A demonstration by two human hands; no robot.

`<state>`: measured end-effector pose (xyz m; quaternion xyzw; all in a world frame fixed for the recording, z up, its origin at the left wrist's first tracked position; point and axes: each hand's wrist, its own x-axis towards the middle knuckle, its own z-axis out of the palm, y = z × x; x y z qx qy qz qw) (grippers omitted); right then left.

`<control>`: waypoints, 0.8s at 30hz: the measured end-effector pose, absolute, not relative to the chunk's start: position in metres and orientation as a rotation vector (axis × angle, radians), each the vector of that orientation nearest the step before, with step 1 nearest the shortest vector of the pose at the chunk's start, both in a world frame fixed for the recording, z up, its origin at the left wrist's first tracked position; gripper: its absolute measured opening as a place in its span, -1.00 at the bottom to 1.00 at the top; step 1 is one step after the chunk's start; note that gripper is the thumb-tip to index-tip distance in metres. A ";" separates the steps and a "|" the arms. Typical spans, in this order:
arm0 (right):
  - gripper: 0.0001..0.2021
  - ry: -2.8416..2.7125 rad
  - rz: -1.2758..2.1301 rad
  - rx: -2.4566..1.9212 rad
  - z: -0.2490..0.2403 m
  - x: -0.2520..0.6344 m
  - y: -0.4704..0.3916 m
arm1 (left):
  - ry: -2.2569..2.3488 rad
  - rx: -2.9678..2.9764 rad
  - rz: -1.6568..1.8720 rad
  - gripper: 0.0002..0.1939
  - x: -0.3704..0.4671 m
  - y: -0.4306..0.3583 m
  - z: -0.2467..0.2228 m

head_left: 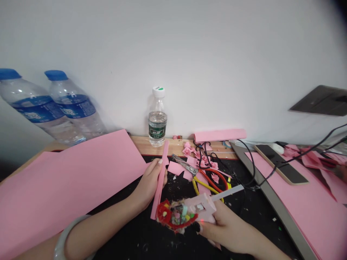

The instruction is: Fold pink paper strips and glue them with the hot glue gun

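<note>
My left hand (150, 183) is closed round a narrow folded pink paper strip (160, 180), which stands nearly upright in the picture. In my right hand (225, 225) is a pale pink glue gun (202, 207) with a translucent glue stick (227, 192) poking from its back. Its front is covered with red and coloured decorations and lies beside the strip's lower end; whether they touch I cannot tell. Just beyond my hands, scissors (193, 170) with red and yellow handles lie on small pink paper pieces (175, 168).
Large pink sheets (81, 173) lie at left, before two large bottles (77, 108). A small water bottle (157, 124) stands by the wall. Pink paper flowers (188, 148), black cables (251, 162), a laptop (267, 195) and a phone (282, 164) are at right.
</note>
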<state>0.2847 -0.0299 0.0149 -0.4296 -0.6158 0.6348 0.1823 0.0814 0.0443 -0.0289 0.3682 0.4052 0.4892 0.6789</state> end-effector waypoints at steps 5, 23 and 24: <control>-0.55 -1.489 1.871 -1.137 0.010 0.286 -0.029 | 0.915 0.844 1.090 -0.70 0.080 0.044 -0.027; -0.67 -1.560 1.797 -1.241 0.009 0.280 -0.030 | 0.966 0.876 1.064 -0.69 0.080 0.042 -0.030; -0.71 -1.575 1.789 -1.251 0.009 0.280 -0.030 | 0.972 0.880 1.064 -0.68 0.080 0.042 -0.030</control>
